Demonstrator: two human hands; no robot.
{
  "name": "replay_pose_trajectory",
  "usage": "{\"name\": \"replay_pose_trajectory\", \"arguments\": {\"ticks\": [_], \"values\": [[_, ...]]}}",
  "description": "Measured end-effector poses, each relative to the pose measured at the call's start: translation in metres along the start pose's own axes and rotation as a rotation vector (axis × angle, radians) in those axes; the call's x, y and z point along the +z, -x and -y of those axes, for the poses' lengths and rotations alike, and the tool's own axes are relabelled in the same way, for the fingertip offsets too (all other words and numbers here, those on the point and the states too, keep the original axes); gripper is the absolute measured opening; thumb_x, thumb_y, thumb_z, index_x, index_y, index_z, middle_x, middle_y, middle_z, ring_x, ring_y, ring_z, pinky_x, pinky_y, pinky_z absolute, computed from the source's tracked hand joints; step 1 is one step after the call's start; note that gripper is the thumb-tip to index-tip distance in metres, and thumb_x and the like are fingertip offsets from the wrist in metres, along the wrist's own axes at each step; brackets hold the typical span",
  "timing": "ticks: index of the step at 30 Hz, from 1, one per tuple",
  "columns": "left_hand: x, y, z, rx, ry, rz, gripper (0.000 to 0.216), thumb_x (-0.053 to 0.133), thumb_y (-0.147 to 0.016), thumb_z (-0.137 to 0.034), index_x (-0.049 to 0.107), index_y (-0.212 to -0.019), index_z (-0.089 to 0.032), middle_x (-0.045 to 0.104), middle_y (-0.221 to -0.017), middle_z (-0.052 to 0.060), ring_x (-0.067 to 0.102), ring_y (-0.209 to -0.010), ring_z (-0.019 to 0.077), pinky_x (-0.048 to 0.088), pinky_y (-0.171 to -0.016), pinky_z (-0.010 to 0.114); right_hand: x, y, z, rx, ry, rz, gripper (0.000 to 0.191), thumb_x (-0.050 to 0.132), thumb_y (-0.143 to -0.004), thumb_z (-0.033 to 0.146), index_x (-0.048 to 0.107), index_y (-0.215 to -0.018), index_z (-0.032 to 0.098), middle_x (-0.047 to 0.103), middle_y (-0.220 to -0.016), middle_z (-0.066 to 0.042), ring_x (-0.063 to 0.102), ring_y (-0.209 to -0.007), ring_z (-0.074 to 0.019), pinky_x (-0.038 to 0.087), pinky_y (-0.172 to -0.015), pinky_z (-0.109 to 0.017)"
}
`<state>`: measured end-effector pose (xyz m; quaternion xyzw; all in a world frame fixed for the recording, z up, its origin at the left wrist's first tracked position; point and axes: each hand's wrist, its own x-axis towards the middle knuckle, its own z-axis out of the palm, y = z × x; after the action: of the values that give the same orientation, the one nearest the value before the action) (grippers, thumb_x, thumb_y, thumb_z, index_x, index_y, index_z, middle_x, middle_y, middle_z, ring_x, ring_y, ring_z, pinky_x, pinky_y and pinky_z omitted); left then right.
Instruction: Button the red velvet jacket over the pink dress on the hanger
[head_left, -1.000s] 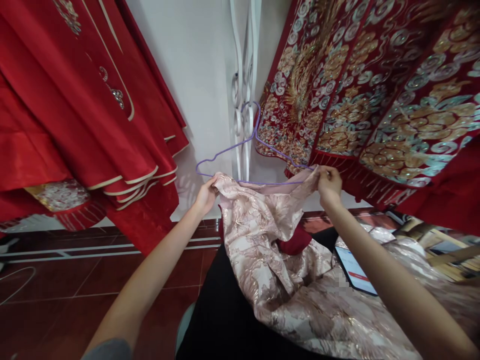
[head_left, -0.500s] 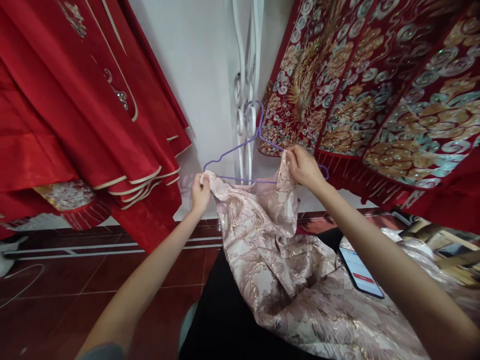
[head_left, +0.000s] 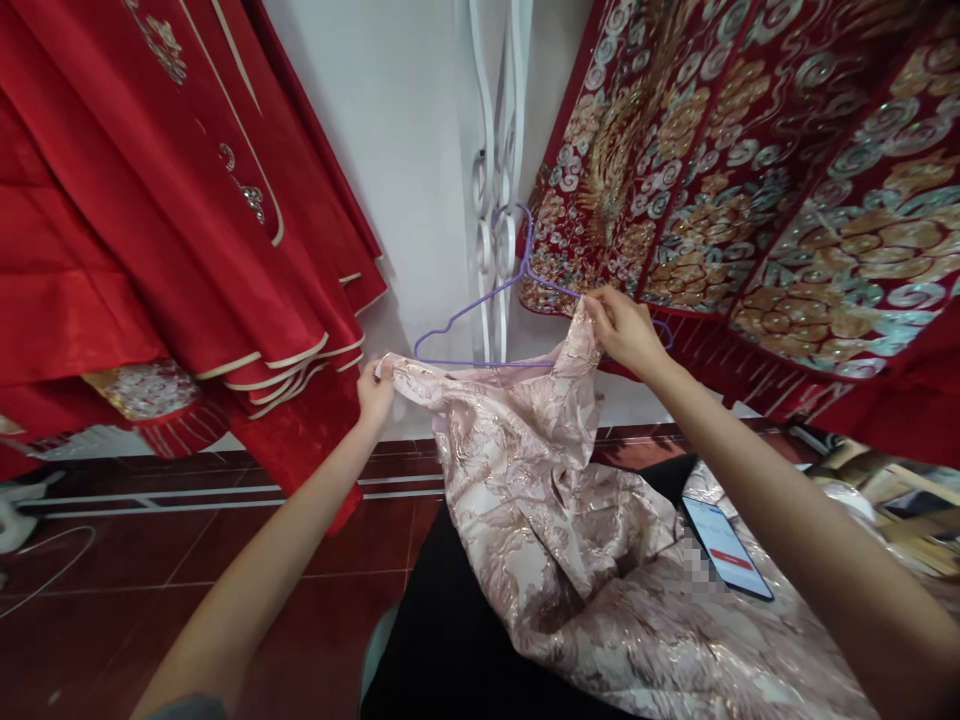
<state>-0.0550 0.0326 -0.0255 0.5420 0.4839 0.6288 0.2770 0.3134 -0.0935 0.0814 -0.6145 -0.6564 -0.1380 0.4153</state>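
Note:
A pink brocade dress [head_left: 517,540] with a metallic floral pattern lies across my lap, its upper part held up in front of me. My left hand [head_left: 376,392] pinches the strap at its left end, pulled out to the side. The other strap is between the closed fingers of my right hand [head_left: 624,328], which also sits against the right arm of a purple hanger [head_left: 480,298]. The hanger's hook is up by the white metal scrollwork, and its lower bar runs behind the dress's neckline. The hanger's left end shows free of the cloth.
Red garments [head_left: 187,200] hang at the left, and an embroidered red garment [head_left: 720,190] hangs at the right. A white scrolled metal stand [head_left: 495,170] rises by the wall. A lit phone [head_left: 727,550] rests on the dress near my right forearm.
My left hand has moved left and slightly down with its strap, stretching the neckline wider. My right hand has shifted slightly right, and the hanger has moved a little right too.

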Motion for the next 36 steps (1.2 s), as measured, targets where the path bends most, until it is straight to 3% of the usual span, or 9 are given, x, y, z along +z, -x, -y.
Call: {"name": "replay_pose_trajectory", "arguments": {"ticks": [11, 17, 24, 31, 36], "values": [[0.005, -0.006, -0.006, -0.054, 0.014, -0.009, 0.020, 0.059, -0.076, -0.036, 0.061, -0.083, -0.017, 0.063, -0.077, 0.003, 0.058, -0.074, 0.0161, 0.045, -0.074, 0.028, 0.000, 0.000, 0.001, -0.002, -0.008, -0.020, 0.032, 0.035, -0.093, 0.046, 0.058, -0.094, 0.023, 0.067, -0.091, -0.009, 0.059, -0.085, -0.0259, 0.041, -0.077, -0.040], [0.006, -0.008, -0.002, -0.220, 0.020, 0.014, 0.017, 0.063, -0.072, -0.032, 0.060, -0.076, -0.017, 0.062, -0.072, 0.004, 0.058, -0.070, 0.0172, 0.045, -0.072, 0.030, 0.001, 0.000, 0.002, 0.000, -0.013, -0.026, 0.034, 0.034, -0.093, 0.048, 0.057, -0.093, 0.023, 0.067, -0.091, -0.009, 0.059, -0.085, -0.0255, 0.041, -0.076, -0.038], [0.010, -0.016, -0.019, -0.047, 0.046, 0.066, 0.022, 0.060, -0.078, -0.038, 0.061, -0.083, -0.017, 0.064, -0.081, 0.004, 0.059, -0.077, 0.0165, 0.045, -0.076, 0.028, -0.002, 0.000, 0.003, -0.009, -0.010, -0.012, 0.030, 0.035, -0.094, 0.043, 0.056, -0.092, 0.023, 0.066, -0.090, -0.008, 0.060, -0.085, -0.0257, 0.041, -0.078, -0.039], [0.014, -0.028, -0.051, 0.087, 0.155, 0.270, 0.035, 0.067, -0.072, -0.046, 0.069, -0.093, -0.018, 0.069, -0.096, 0.005, 0.061, -0.092, 0.0185, 0.046, -0.085, 0.028, -0.007, -0.001, -0.001, -0.026, -0.074, 0.077, 0.027, 0.036, -0.093, 0.040, 0.055, -0.095, 0.022, 0.066, -0.089, -0.008, 0.060, -0.079, -0.0239, 0.044, -0.073, -0.036], [0.029, -0.031, -0.082, 0.147, 0.179, 0.384, 0.039, 0.073, -0.068, -0.045, 0.073, -0.094, -0.016, 0.071, -0.098, 0.007, 0.062, -0.095, 0.0216, 0.046, -0.088, 0.031, -0.024, 0.001, -0.025, 0.048, -0.181, 0.149, 0.028, 0.051, -0.085, 0.045, 0.060, -0.099, 0.022, 0.068, -0.091, -0.006, 0.061, -0.074, -0.0225, 0.047, -0.071, -0.038]]}}
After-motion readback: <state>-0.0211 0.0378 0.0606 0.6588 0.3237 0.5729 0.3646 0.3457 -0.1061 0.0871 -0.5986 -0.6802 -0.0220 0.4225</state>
